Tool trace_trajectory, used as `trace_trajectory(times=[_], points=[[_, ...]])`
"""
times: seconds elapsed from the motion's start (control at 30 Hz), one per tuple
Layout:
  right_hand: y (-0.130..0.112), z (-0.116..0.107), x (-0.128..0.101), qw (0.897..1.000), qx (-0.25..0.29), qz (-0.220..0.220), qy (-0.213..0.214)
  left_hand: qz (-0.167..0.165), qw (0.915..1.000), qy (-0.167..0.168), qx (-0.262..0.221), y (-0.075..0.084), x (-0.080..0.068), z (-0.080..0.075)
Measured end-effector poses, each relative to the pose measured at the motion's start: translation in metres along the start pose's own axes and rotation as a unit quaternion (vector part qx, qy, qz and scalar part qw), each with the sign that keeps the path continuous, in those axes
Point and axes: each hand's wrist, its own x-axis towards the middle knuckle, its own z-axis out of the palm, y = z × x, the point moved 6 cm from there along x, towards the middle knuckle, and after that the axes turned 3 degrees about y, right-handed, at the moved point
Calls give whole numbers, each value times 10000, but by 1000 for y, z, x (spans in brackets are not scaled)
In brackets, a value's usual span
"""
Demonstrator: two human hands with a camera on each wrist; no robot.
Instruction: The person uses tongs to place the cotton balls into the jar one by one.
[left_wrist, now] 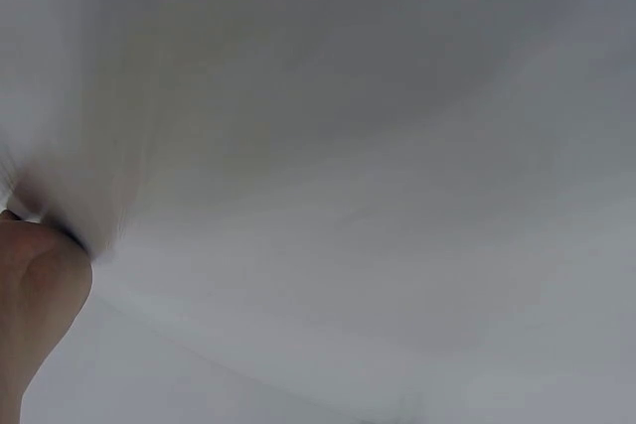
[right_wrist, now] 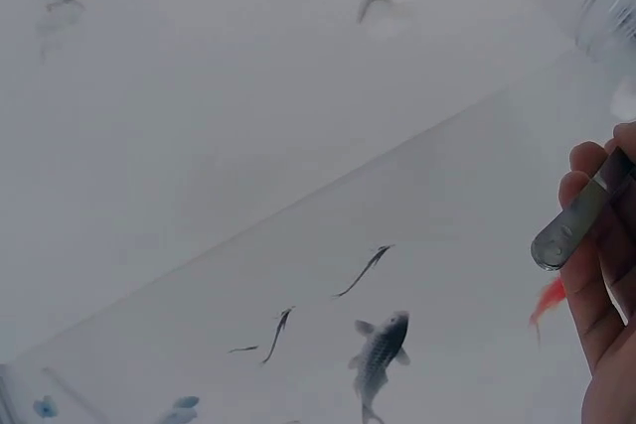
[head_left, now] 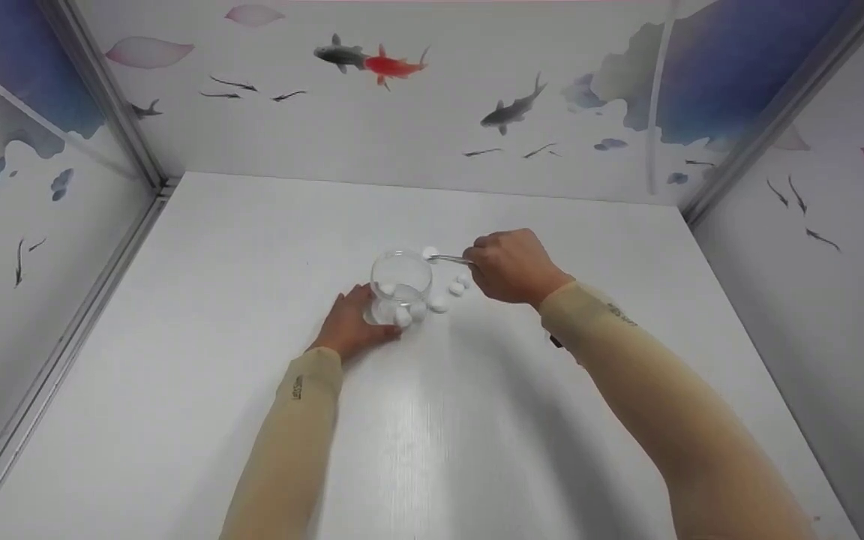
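A clear glass jar (head_left: 400,279) stands on the white table with several white balls (head_left: 402,316) showing in its lower part. My left hand (head_left: 357,322) grips the jar low on its left side, thumb at the front. From the right, my right hand (head_left: 513,266) holds a metal spoon (head_left: 451,259) by its handle, and a white ball (head_left: 430,253) is at the spoon's tip beside the jar's rim. The spoon's rounded handle end (right_wrist: 564,240) sticks out of the fingers in the right wrist view. The left wrist view catches only a bit of bare skin.
More white balls (head_left: 459,286) lie on the table just right of the jar, one ball (head_left: 438,304) close to its base. Walls printed with fish and petals enclose the table (head_left: 199,247) at the back and both sides.
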Motion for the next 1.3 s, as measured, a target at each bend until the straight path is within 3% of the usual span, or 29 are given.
trace_trajectory(times=[0.4, 1.3], points=[[-24, 20, 6, 9995, 73, -212, -218, 139, 9997, 34, 209, 1, 2, 1], [-22, 21, 0, 9986, 122, -376, -349, 222, 9997, 57, 18, -3, 5, 2]])
